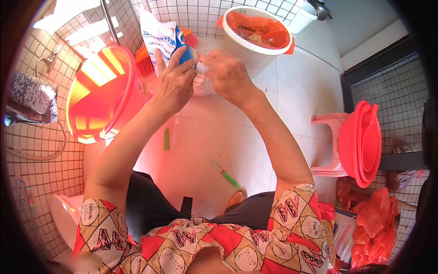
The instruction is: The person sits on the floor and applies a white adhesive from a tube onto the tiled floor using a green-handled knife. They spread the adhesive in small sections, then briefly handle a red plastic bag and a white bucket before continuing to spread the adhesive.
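Observation:
A white and blue printed plastic detergent bag (167, 32) is held in front of me, above the floor. My left hand (176, 80) grips it, with the fingers lying over its printed side and the thumb near the edge. Close beside, my right hand (227, 75) is blurred, its fingers pinching a whitish part (202, 67) at the bag's right side. The fingers hide what exactly that part is. More printed white plastic shows below, between the hands. On the tiled floor lie a knife with a green handle (230, 179) and a green knife sheath (166, 138).
A large red tub (128, 78) leans at left. A whitish bin (251, 65) with a red liner stands beyond my right hand, near a broom (145, 63). At right, red basins (352, 144) rest against a plastic stool (330, 120). Red plastic bags (374, 219) lie lower right.

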The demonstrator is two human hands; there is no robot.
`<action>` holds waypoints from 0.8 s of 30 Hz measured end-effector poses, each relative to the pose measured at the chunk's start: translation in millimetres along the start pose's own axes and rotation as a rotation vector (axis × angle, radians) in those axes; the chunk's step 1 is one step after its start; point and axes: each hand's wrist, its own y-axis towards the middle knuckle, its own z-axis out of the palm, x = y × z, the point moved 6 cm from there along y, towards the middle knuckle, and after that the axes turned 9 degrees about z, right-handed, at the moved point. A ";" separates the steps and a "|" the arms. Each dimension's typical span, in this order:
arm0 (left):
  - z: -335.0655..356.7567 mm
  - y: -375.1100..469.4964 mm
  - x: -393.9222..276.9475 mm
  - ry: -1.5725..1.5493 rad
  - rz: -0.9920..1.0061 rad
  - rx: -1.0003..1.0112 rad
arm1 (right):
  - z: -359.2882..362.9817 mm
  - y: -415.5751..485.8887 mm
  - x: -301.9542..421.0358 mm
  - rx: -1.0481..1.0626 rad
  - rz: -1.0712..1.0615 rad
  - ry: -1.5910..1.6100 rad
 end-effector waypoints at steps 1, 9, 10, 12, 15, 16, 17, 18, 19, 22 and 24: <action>-0.2 -1.2 -0.6 -0.010 0.005 -0.009 | 2.0 -0.4 -1.6 0.010 0.016 0.003; 5.7 -2.2 -3.1 -0.041 0.033 -0.026 | 21.5 -7.9 -10.5 0.123 0.185 -0.316; 6.5 -2.4 -4.8 -0.037 0.040 -0.039 | 21.9 -9.5 -10.6 0.103 0.185 -0.322; 9.8 -2.1 -9.3 -0.046 0.055 -0.059 | 17.4 -14.7 -15.2 0.062 0.192 -0.340; 6.6 2.9 -10.9 -0.045 0.071 -0.074 | 20.2 -18.8 -76.1 0.234 0.693 0.011; 5.4 -0.6 -7.1 -0.036 0.048 -0.050 | 7.1 -12.4 -55.9 0.216 0.593 -0.016; 4.1 -4.6 -3.5 -0.028 0.026 -0.027 | -6.7 -7.2 -35.6 0.194 0.496 -0.045; 4.8 -4.2 -3.6 -0.031 0.012 -0.011 | -13.5 -9.2 -25.8 0.105 0.346 -0.045; 4.7 -3.7 -4.1 -0.034 0.014 -0.009 | -18.3 -10.5 -16.9 0.017 0.195 -0.043; 6.3 -2.5 -6.9 -0.052 0.031 -0.013 | -10.4 -14.4 -1.4 -0.124 -0.096 0.149; 7.9 -2.3 -9.5 -0.062 0.053 -0.024 | 0.7 -19.3 -10.4 -0.004 0.096 0.010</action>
